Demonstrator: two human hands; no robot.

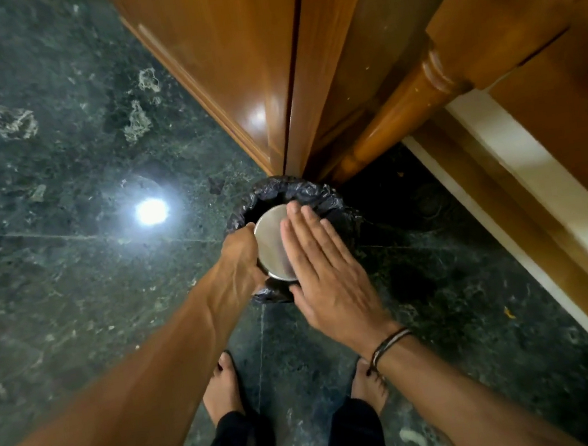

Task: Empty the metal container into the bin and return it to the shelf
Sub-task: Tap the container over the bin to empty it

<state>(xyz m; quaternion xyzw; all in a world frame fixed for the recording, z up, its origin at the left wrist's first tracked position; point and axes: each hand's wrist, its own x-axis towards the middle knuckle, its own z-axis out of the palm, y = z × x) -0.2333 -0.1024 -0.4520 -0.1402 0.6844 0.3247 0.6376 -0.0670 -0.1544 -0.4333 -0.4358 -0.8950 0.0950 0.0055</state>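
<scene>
A round metal container is held upside down over the bin, its shiny flat bottom facing up at me. The bin is small, lined with a crumpled black bag, and stands on the floor against a wooden door corner. My left hand grips the container's left side. My right hand lies flat with fingers together on the container's bottom, on its right half. The container's mouth and the inside of the bin under it are hidden.
Dark green stone floor with a bright lamp reflection. Wooden doors rise behind the bin; a turned wooden post and a white-edged wooden ledge run along the right. My feet in sandals stand just below the bin.
</scene>
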